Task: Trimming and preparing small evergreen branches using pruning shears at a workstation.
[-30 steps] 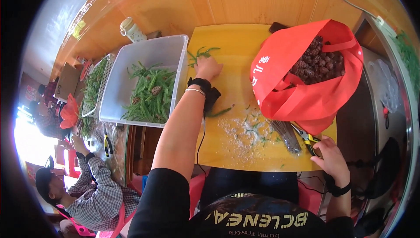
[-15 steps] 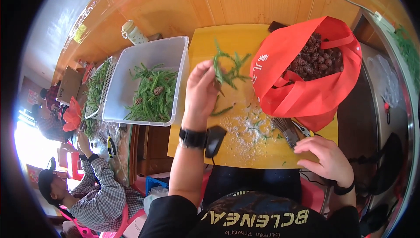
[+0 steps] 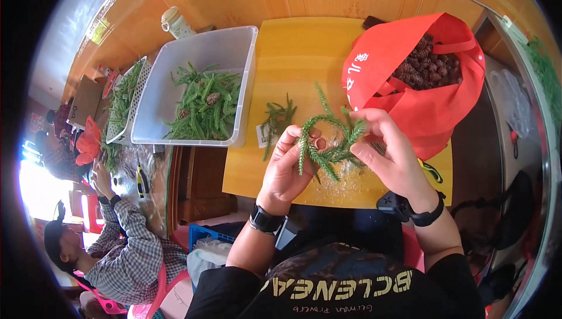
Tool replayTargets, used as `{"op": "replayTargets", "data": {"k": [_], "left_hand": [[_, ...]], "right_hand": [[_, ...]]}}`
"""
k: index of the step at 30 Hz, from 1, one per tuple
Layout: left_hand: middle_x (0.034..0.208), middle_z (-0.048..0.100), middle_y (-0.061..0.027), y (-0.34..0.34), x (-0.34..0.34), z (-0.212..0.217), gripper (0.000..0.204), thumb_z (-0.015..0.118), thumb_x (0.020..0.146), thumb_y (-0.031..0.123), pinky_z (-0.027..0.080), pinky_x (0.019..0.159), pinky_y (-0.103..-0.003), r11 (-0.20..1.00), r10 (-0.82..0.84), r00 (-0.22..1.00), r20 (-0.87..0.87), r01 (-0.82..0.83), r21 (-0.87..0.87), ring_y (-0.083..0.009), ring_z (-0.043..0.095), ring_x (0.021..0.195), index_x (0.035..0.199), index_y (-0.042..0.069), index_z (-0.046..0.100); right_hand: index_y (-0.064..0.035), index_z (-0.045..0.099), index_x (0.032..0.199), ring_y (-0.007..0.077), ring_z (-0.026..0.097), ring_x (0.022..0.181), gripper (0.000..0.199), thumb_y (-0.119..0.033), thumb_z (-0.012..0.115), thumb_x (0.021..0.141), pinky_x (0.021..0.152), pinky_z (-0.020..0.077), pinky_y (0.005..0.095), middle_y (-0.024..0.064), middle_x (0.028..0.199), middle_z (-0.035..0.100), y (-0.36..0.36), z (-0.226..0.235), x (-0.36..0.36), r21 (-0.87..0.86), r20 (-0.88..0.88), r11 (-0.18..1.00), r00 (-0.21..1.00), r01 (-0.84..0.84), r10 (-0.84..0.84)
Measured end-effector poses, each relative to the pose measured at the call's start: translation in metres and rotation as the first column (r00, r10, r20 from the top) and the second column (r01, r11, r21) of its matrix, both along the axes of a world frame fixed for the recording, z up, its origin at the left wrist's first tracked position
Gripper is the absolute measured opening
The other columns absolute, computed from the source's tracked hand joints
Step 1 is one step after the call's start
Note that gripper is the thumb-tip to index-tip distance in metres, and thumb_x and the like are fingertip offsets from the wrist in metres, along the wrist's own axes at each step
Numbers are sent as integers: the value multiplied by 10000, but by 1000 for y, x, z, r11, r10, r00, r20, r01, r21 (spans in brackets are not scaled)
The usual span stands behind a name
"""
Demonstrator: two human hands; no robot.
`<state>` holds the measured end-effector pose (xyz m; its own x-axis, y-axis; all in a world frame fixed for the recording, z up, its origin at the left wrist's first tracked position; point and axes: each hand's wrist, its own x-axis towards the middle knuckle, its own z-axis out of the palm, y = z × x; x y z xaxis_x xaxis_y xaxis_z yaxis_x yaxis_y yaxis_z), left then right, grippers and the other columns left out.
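Over the yellow table a green artificial pine sprig, bent into a loose ring, is held up between my hands. My left hand pinches its left side, thumb and fingers closed on it. On the opposite side, the thumb and fingers of my right hand close around the ring's right edge. Another green sprig lies on the table beyond my left hand, next to a white tag. Whitish crumbs are scattered under the ring. Yellow-and-black pliers lie to the right, partly hidden.
A clear plastic bin with green sprigs and pine cones stands at the left. At the right is a red bag full of pine cones. A bottle stands behind the bin. A co-worker in a checked shirt sits at far left.
My right hand has moved up and left from the table's right edge onto the ring. My left hand has come lower with the sprig. The view has shifted slightly.
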<state>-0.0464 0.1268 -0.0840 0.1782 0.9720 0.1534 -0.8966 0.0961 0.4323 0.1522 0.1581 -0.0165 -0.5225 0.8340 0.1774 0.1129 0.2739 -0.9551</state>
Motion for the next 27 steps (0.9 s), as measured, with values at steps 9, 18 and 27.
{"op": "replayTargets", "data": {"k": [9, 18, 27], "left_hand": [[1309, 458, -143, -1, -20, -27, 378, 463, 922, 106, 447, 944, -421, 994, -86, 996, -34, 83, -72, -281, 529, 1113, 1298, 75, 429], [1351, 406, -159, -7, -26, -5, 470, 395, 922, 25, 449, 960, -406, 992, -78, 991, -109, 66, -105, -247, 490, 1170, 1382, 35, 300], [1296, 460, -118, -5, -29, -15, 497, 406, 919, 1, 468, 919, -337, 994, -77, 975, -206, 58, -97, -166, 525, 1105, 1396, 28, 268]], "right_hand": [[-38, 381, 1239, 40, 529, 744, 386, -40, 537, 886, 645, 450, 187, 27, 1008, 513, 2, -41, -26, -312, -117, 950, 991, 19, -58], [-46, 492, 1157, 24, 491, 626, 246, -145, 487, 932, 553, 389, 156, -29, 825, 532, 6, -51, -32, -443, -209, 890, 978, -112, 18], [-36, 527, 1123, 12, 480, 567, 213, -129, 473, 939, 499, 404, 157, -36, 798, 555, 13, -76, -33, -697, -399, 670, 915, -255, -66]]}}
